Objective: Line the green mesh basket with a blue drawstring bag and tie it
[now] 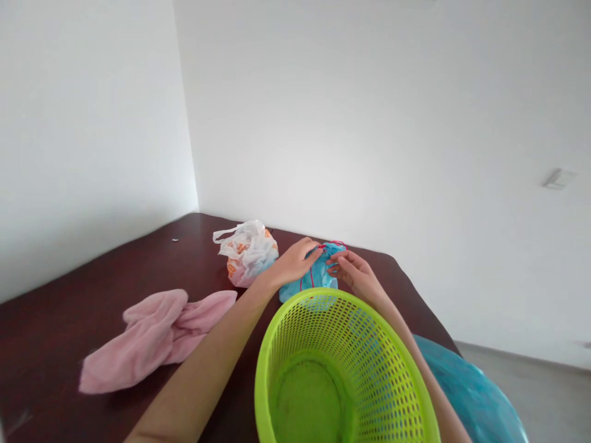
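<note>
A light blue, crinkled bag with red string round its gathered top stands on the table behind the green basket. My left hand is at the left of the bag's neck, its fingers closed on the blue material by the red string. On the other side, my right hand has its fingers loosely bent and apart, close against the bag's right edge; whether they touch it I cannot tell. In front of the bag, between my forearms, the green perforated plastic basket is tilted toward me, with nothing in it. It hides the bag's lower part.
A white plastic carrier bag with orange print stands left of my left hand. A pink cloth lies crumpled on the dark red-brown table. Blue plastic bulges at the right table edge. White walls rise behind.
</note>
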The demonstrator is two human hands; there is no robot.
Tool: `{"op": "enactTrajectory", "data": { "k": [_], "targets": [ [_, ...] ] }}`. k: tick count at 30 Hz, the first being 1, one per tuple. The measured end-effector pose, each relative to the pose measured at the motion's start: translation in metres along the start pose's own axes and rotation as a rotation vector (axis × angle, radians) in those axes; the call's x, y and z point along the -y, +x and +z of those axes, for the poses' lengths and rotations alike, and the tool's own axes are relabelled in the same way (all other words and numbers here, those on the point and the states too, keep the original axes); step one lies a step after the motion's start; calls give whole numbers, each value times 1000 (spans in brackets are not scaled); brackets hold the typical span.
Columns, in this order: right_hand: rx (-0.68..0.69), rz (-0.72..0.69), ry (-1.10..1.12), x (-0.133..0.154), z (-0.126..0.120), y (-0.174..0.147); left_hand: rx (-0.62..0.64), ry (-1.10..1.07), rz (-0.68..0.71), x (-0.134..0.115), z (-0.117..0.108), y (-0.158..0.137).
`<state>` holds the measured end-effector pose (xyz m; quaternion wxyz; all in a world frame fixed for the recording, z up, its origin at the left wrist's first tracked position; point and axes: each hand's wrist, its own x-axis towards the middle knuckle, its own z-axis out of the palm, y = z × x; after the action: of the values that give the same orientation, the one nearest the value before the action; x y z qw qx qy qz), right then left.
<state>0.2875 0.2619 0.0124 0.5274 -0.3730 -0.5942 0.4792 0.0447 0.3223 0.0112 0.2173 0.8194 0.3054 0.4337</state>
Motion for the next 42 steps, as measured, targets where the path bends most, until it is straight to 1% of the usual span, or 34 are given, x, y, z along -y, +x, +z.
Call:
{"op": "enactTrajectory", "data": {
  "k": [2,5,7,9,12,16,18,20,23,25,27,29,32,35,37,40,41,42],
  "targets": [
    [-68,-40,-52,-13,7,13,14,-56,-11,2,2,-1],
    [-138,-70,-57,-26,10,19,33,-153,-21,0,2,-2],
    [-166,-103,-63,-27,10,18,42,-169,-11,-6,1,-3],
    [-186,-167,-91,-25,11,14,54,-144,-6,-14,-1,-4],
    [-183,-246,-122,-20,12,9,74,-99,7,-24,-4,-5],
    [-124,-221,-190,-22,10,6,89,-82,32,-30,-3,-4],
    [-128,-200,-248,-24,6,5,93,-22,28,-29,-3,-4],
    [-180,-214,-298,-23,0,4,82,105,14,-26,-3,-5],
    [-321,-290,-372,-16,-7,2,44,338,-2,-20,-7,-6],
    [-419,-336,-406,-10,-10,0,20,401,-15,-16,-12,-6],
    [-486,-365,-413,-7,-10,-1,-7,372,-43,-12,-18,-5],
    [-518,-383,-407,-6,-7,-2,-46,315,-76,-8,-23,-3],
    [-527,-390,-405,-8,-1,-3,-91,213,-127,-2,-29,-1],
    [-531,-388,-396,-8,1,-2,-80,108,-218,2,-34,-1],
    [-536,-377,-371,-8,-2,-1,-33,66,-240,2,-39,-3],
    [-547,-348,-329,-9,-8,1,180,-55,-181,2,-45,-6],
    [-563,-343,-315,-10,-10,1,216,-104,-167,2,-46,-6],
    [-580,-340,-300,-10,-10,1,191,-133,-167,2,-46,-5]
  ]
}}
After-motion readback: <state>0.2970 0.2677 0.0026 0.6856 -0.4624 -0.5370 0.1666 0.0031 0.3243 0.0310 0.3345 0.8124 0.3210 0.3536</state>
